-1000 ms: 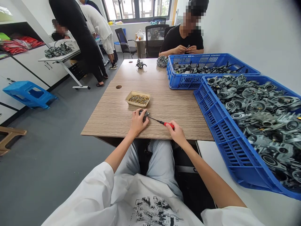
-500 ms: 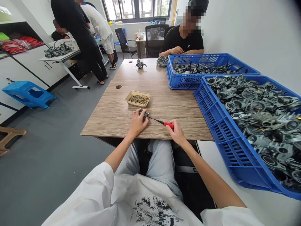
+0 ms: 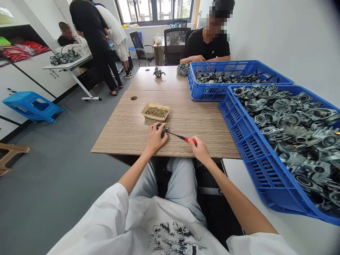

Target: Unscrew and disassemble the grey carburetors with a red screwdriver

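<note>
Near the front edge of the wooden table (image 3: 122, 131), my left hand (image 3: 156, 137) is closed around a small metal part (image 3: 161, 128), which its fingers partly hide. My right hand (image 3: 198, 148) grips the red handle of a screwdriver (image 3: 183, 137). The shaft points left and its tip reaches the metal part. Just beyond my left hand sits a cream tray (image 3: 143, 113) of small brass-coloured pieces.
Two blue crates (image 3: 245, 145) of metal parts stand on the right. At the far end are a metal assembly (image 3: 158, 72), a silvery pile (image 3: 183, 69) and a seated person (image 3: 204, 46). A blue stool (image 3: 32, 104) is at left.
My right hand has shifted slightly on the screwdriver handle. The standing person in black has moved a little to the right, and the seated person's hands have come lower.
</note>
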The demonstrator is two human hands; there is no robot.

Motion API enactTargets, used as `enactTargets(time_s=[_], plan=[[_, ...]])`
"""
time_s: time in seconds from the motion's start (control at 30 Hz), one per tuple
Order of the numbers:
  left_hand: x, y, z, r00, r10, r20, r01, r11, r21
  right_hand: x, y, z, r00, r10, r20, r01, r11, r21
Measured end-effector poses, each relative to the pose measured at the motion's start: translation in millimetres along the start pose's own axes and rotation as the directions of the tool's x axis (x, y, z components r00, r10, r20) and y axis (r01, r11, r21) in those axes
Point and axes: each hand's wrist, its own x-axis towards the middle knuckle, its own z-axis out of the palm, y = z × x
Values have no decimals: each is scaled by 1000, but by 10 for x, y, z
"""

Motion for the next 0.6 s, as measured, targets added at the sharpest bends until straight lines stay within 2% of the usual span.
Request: enactTargets(time_s=[0.17,0.6], plan=[[1,0,2,1000,-9,-10,9,1000,-9,-29,-39,-15,998,19,52,-20,999,25],[1,-29,26,1000,-2,-18,3,1000,14,-21,39,10,999,-13,35,13,1000,7]])
